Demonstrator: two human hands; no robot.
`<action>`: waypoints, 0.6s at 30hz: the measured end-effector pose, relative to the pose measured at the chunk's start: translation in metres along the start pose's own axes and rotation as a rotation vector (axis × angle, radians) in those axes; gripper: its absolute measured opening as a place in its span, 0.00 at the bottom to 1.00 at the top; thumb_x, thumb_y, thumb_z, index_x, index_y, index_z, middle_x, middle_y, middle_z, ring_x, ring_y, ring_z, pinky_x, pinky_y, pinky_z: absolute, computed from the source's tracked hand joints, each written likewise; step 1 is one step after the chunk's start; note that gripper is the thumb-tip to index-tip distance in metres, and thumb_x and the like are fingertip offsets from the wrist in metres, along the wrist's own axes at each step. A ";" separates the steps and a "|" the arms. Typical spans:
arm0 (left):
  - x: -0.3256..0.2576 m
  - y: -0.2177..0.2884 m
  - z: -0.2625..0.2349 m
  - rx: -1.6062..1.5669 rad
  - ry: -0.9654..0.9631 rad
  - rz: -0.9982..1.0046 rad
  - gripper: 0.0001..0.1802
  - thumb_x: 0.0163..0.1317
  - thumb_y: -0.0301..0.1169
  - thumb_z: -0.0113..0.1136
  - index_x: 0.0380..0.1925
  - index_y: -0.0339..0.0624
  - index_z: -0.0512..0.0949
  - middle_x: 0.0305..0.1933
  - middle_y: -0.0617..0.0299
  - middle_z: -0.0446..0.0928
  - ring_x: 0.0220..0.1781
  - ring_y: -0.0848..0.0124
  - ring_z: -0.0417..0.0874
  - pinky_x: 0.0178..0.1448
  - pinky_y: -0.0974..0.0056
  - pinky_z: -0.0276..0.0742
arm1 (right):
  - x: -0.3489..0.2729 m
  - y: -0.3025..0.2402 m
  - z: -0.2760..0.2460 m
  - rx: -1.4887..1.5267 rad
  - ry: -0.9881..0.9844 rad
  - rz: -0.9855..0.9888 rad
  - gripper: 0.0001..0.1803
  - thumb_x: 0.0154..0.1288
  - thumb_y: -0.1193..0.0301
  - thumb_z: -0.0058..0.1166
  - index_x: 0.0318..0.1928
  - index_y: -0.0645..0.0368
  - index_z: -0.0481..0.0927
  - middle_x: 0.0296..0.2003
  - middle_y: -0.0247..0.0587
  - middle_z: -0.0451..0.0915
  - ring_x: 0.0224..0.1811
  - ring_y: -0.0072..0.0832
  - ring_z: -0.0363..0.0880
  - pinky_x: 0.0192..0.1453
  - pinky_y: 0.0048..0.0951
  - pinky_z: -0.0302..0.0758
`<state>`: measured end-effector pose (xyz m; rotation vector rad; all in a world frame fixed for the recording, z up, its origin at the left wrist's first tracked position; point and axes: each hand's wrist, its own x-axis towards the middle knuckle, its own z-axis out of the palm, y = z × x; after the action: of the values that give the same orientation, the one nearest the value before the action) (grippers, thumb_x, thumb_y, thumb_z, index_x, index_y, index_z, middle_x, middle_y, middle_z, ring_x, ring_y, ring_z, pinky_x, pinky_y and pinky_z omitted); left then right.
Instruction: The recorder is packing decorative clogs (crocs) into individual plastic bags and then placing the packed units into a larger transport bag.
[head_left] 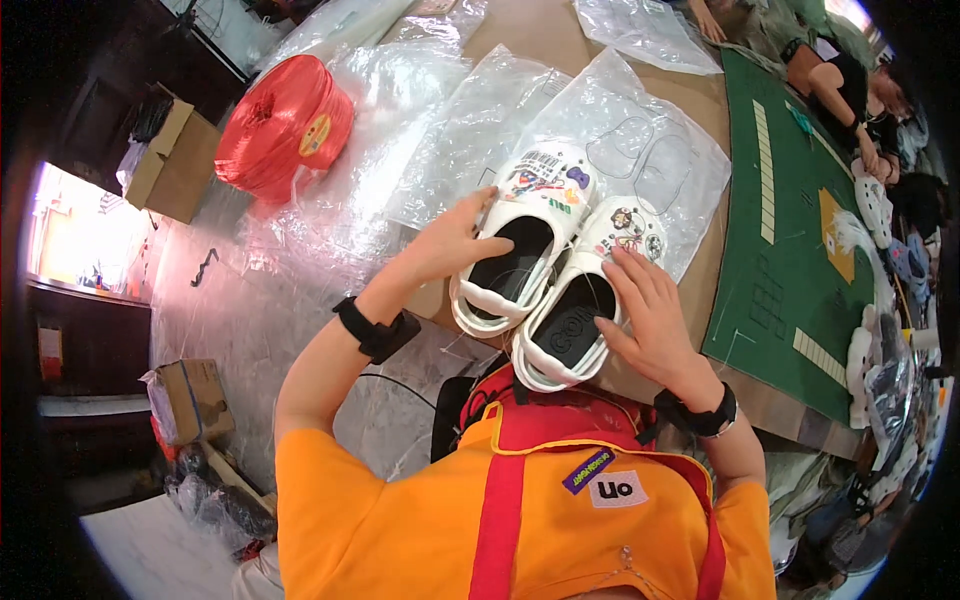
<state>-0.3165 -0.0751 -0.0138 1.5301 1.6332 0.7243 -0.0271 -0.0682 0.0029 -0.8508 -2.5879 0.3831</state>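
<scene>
"What's laid out around you?"

"Biggest is the broad brown-topped table [530, 27], running off toward twelve o'clock. A flat green rectangular mat [805, 290] with pale strips on it fills the three o'clock side. Wrinkled clear plastic bags [690, 150] lie from eleven round to one, and a fat, glossy red roll of plastic twine [275, 130] sits at ten."

"And the shoes?"

"At the table's near edge, between my hands: a white foam clog with a black insole on the left [548, 200], and its matching white clog on the right [585, 260]. They're side by side, toes toward one, heels toward seven. The smallest thing I can pick out is a purple bow charm [577, 177] near the left toe."

"How's your grip?"

"My left hand [455, 235] cups its clog from nine o'clock, thumb over the opening, fingers along the outer side. My right hand [655, 315] comes in from four, fingers spread over the upper, thumb at the opening's edge. Both touch; how hard they press, I can't tell."

"Which step is this?"

"I'd call it steadying the pair, neatly aligned. From here, I judge, any move calls for both hands working evenly, fingertips kept off the charms."
</scene>
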 end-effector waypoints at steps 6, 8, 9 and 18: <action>-0.008 0.011 0.007 -0.016 -0.023 -0.021 0.40 0.43 0.22 0.50 0.62 0.44 0.54 0.52 0.44 0.69 0.50 0.58 0.74 0.54 0.62 0.68 | -0.002 0.000 -0.001 0.008 -0.023 0.021 0.34 0.47 0.68 0.57 0.57 0.59 0.62 0.59 0.48 0.60 0.63 0.44 0.56 0.63 0.47 0.53; -0.017 0.018 0.008 -0.052 0.024 0.041 0.39 0.42 0.21 0.48 0.61 0.44 0.55 0.51 0.45 0.70 0.46 0.59 0.75 0.53 0.62 0.69 | -0.005 0.000 0.001 0.028 -0.013 0.020 0.35 0.46 0.68 0.57 0.57 0.59 0.62 0.59 0.48 0.60 0.63 0.44 0.56 0.63 0.48 0.52; -0.020 0.023 0.009 -0.036 0.032 0.034 0.39 0.43 0.22 0.51 0.61 0.44 0.56 0.50 0.46 0.70 0.44 0.60 0.75 0.51 0.61 0.70 | -0.006 0.000 0.001 0.028 -0.015 0.022 0.35 0.46 0.68 0.57 0.57 0.59 0.62 0.59 0.48 0.60 0.63 0.44 0.56 0.63 0.48 0.52; -0.024 0.018 0.007 0.324 0.181 0.213 0.27 0.48 0.32 0.61 0.51 0.42 0.69 0.45 0.51 0.73 0.42 0.58 0.77 0.47 0.62 0.72 | -0.022 0.000 -0.010 0.075 -0.012 -0.001 0.31 0.50 0.71 0.55 0.57 0.59 0.63 0.58 0.48 0.62 0.59 0.44 0.60 0.60 0.46 0.55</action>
<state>-0.3011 -0.0971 0.0006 1.9403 1.8059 0.7560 -0.0064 -0.0803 0.0061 -0.8234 -2.5676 0.4840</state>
